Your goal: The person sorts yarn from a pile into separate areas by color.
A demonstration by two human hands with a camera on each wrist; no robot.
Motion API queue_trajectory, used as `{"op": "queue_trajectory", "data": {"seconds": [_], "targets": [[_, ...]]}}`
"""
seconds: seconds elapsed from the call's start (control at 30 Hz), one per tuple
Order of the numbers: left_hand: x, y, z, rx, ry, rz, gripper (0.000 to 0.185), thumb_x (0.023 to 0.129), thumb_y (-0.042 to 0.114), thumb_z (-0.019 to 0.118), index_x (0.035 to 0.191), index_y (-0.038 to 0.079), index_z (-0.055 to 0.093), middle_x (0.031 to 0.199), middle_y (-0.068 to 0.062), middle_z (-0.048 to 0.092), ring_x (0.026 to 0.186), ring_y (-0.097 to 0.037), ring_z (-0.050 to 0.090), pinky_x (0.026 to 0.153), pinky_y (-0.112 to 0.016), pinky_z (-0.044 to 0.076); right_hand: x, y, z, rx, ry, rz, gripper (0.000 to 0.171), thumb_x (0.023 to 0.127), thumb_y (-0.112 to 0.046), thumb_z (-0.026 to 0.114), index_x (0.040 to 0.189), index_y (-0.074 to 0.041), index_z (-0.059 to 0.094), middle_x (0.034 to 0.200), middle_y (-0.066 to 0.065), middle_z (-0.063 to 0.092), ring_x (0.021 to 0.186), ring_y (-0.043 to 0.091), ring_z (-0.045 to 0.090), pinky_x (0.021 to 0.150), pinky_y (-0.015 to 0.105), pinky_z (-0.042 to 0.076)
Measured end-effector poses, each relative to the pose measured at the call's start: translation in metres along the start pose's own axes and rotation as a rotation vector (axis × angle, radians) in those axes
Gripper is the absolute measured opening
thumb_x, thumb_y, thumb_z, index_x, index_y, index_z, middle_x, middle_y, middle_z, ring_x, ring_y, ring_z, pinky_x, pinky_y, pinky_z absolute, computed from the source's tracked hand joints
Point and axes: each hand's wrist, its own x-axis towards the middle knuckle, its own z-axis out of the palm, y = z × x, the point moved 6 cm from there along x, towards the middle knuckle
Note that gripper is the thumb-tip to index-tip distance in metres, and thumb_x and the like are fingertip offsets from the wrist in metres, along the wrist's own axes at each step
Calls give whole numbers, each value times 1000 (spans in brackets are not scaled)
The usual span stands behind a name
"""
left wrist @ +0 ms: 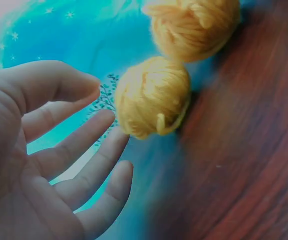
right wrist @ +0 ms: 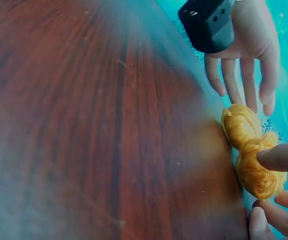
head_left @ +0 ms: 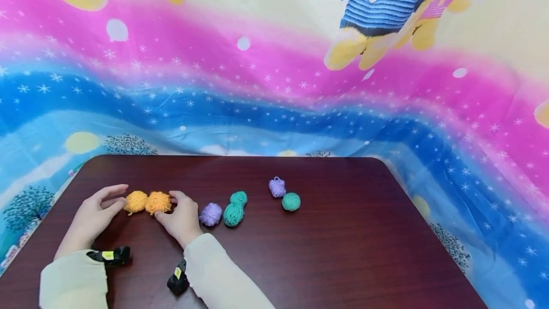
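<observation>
my left hand (head_left: 92, 216) is spread loose, fingertips brushing one fluffy orange yarn ball (head_left: 136, 201). my right hand (head_left: 182, 218) cups its twin (head_left: 158, 202), at 3 o'clock of it. oranges look paired; purple (head_left: 210, 214) and green (head_left: 233, 214) balls still look unsorted.

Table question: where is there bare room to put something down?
The table is bare right of the lone green ball, along the near edge, and behind the balls. It is crowded mid-left, where both hands flank the orange balls, with purple and green balls beside.
</observation>
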Motion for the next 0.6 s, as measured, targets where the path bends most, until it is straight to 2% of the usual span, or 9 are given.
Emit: {"op": "queue_trajectory", "data": {"seconds": [0.07, 0.13, 0.23, 0.27, 0.3, 0.37, 0.47, 0.53, 0.6], "targets": [[-1, 6, -2, 16, 21, 10, 52, 106, 27, 55, 146, -4, 46, 136, -35, 53, 93, 16, 53, 66, -6, 42, -1, 0, -1, 13, -15, 6, 53, 77, -16, 88, 126, -13, 69, 102, -6, 70, 96, 5, 62, 82, 18, 50], [-2, 12, -4, 42, 37, 12, 51, 106, 29, 54, 146, -3, 47, 135, -34, 55, 101, -5, 63, 67, -9, 43, -4, 1, 0, 2, -39, 29, 55, 79, -18, 86, 129, -14, 66, 105, -4, 66, 98, 6, 60, 83, 21, 51], [-3, 22, -7, 60, 68, 21, 50, 106, 31, 54, 146, 0, 49, 135, -32, 57, 114, -41, 58, 70, -18, 45, -9, 0, 2, -37, -88, 63, 62, 82, -24, 83, 138, -17, 58, 118, 0, 59, 110, 12, 57, 88, 27, 52], [-3, 26, -7, 56, 75, 31, 50, 107, 31, 53, 146, 1, 49, 135, -31, 57, 116, -43, 57, 72, -21, 46, -11, -1, 1, -52, -105, 68, 65, 83, -26, 82, 142, -19, 54, 124, 1, 57, 115, 14, 56, 91, 29, 52], [-3, 31, -8, 54, 87, 45, 50, 106, 32, 54, 146, 2, 50, 136, -30, 57, 116, -37, 58, 73, -22, 46, -12, -2, 0, -73, -117, 67, 67, 84, -28, 81, 144, -20, 51, 128, 1, 54, 120, 16, 53, 93, 31, 52], [-2, 41, -9, 31, 107, 85, 48, 106, 31, 55, 145, 3, 52, 136, -28, 58, 113, -16, 61, 74, -19, 46, -12, -7, -5, -93, -132, 41, 71, 86, -30, 79, 148, -22, 47, 134, 1, 50, 125, 19, 50, 95, 33, 51], [-1, 58, -11, -17, 131, 156, 44, 105, 27, 57, 142, 3, 55, 134, -27, 59, 104, 15, 51, 75, -9, 43, -12, -15, -18, -79, -128, -34, 68, 88, -27, 76, 149, -20, 46, 131, 0, 51, 120, 15, 52, 94, 29, 50], [0, 68, -10, -41, 138, 197, 41, 105, 25, 57, 140, 2, 57, 132, -27, 61, 100, 24, 43, 76, -2, 40, -11, -20, -28, -42, -117, -99, 62, 88, -23, 74, 145, -18, 49, 124, -1, 54, 110, 10, 55, 89, 24, 49], [-1, 76, -9, -52, 134, 222, 39, 105, 22, 58, 138, 2, 58, 129, -26, 62, 100, 25, 44, 79, -1, 39, -12, -24, -39, 7, -113, -159, 55, 89, -18, 72, 141, -16, 53, 117, -4, 56, 100, 6, 56, 84, 19, 49]]}}
